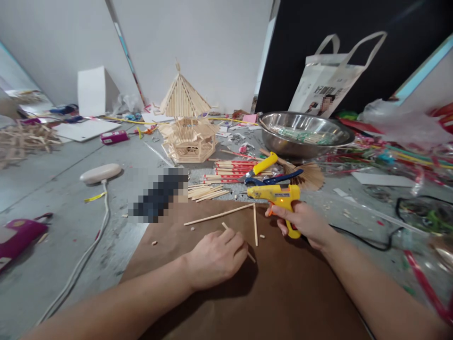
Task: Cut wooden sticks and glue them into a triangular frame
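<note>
My right hand grips a yellow hot glue gun, nozzle pointing left toward the top of an upright thin wooden stick. A longer stick slants away from that corner to the left. My left hand rests on brown paper, fingers curled around another short stick that runs under the hand. Small wood offcuts lie around them.
Behind are a stick pagoda model, loose and red-wrapped chopsticks, yellow-handled and blue-handled cutters, a steel bowl and a tote bag. A white cable crosses the floor at left; colourful clutter fills the right.
</note>
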Action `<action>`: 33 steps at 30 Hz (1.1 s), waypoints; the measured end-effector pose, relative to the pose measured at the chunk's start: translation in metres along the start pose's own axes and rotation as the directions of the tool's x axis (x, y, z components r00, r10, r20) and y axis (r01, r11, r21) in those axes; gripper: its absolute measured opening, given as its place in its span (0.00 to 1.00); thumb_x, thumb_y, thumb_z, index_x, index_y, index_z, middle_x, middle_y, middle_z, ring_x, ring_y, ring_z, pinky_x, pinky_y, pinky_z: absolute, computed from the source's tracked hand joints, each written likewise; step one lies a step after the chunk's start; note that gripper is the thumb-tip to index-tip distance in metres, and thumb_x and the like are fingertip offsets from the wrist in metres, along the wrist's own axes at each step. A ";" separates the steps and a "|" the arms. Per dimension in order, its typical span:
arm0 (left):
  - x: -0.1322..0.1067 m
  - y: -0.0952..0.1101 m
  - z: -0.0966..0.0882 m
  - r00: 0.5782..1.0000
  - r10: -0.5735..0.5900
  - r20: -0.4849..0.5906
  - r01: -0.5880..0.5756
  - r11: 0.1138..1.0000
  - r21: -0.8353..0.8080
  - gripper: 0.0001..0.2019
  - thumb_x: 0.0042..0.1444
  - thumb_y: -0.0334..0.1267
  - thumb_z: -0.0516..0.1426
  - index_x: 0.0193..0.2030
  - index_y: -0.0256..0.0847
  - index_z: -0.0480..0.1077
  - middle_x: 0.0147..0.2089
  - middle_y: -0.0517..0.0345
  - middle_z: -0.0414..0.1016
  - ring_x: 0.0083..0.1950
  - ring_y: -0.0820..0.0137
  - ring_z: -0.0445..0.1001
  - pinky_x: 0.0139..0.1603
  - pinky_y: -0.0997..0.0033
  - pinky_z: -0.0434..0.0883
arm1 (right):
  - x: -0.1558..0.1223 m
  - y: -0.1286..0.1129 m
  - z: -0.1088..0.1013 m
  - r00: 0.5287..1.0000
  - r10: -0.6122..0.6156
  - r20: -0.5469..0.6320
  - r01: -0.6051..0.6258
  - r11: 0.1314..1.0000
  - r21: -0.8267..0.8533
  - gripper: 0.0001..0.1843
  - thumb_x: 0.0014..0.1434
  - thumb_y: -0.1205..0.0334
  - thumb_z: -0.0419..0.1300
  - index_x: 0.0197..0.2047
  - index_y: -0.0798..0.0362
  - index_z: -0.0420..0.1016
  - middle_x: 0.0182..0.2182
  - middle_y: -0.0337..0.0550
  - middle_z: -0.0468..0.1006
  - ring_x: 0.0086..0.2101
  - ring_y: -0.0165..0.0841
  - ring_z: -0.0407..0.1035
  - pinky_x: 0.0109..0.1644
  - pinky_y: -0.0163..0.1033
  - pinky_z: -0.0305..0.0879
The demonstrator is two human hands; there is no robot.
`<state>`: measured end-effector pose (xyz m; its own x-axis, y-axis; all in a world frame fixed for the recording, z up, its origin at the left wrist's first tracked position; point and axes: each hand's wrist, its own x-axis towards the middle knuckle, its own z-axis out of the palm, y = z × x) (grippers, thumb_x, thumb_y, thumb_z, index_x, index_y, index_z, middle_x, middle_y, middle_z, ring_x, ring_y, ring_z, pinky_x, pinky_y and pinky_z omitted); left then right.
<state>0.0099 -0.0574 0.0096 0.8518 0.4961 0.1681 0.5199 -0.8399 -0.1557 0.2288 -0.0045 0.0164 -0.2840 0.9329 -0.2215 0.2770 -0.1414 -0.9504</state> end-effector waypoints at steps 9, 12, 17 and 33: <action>0.004 -0.011 0.011 0.999 -0.042 0.028 0.044 0.995 -0.090 0.14 0.57 0.31 0.38 0.46 0.32 0.59 0.40 0.48 0.66 0.36 0.71 0.64 0.31 0.74 0.67 | 0.001 0.003 -0.001 0.999 0.029 0.033 -0.029 0.999 -0.015 0.15 0.49 0.51 0.53 0.35 0.53 0.62 0.31 0.42 0.69 0.14 0.20 0.57 0.17 0.31 0.54; 0.006 -0.012 0.012 0.999 -0.043 0.019 0.045 0.995 -0.090 0.14 0.57 0.31 0.39 0.46 0.31 0.58 0.41 0.48 0.66 0.37 0.70 0.65 0.33 0.73 0.68 | 0.000 0.003 -0.002 0.998 0.044 0.051 -0.041 0.998 -0.049 0.15 0.49 0.51 0.53 0.34 0.54 0.62 0.31 0.43 0.70 0.14 0.20 0.57 0.17 0.31 0.54; 0.006 -0.011 0.016 0.999 -0.049 -0.007 0.048 0.997 -0.060 0.15 0.56 0.31 0.39 0.47 0.31 0.58 0.42 0.47 0.65 0.37 0.71 0.64 0.34 0.73 0.68 | -0.002 0.004 0.000 0.994 0.067 0.083 -0.060 0.995 -0.075 0.16 0.48 0.49 0.54 0.32 0.54 0.62 0.30 0.41 0.69 0.14 0.19 0.56 0.16 0.31 0.53; 0.008 -0.009 0.022 0.999 -0.039 -0.029 0.038 0.999 -0.024 0.13 0.57 0.31 0.39 0.39 0.32 0.62 0.35 0.51 0.64 0.34 0.71 0.63 0.31 0.73 0.67 | 0.001 0.010 0.001 0.992 0.076 0.104 -0.067 0.994 -0.088 0.17 0.48 0.50 0.54 0.35 0.55 0.60 0.28 0.39 0.68 0.14 0.19 0.56 0.16 0.29 0.52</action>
<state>0.0130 -0.0412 -0.0088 0.8286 0.5219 0.2025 0.5505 -0.8253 -0.1258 0.2306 -0.0055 0.0062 -0.3562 0.8797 -0.3150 0.3750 -0.1741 -0.9105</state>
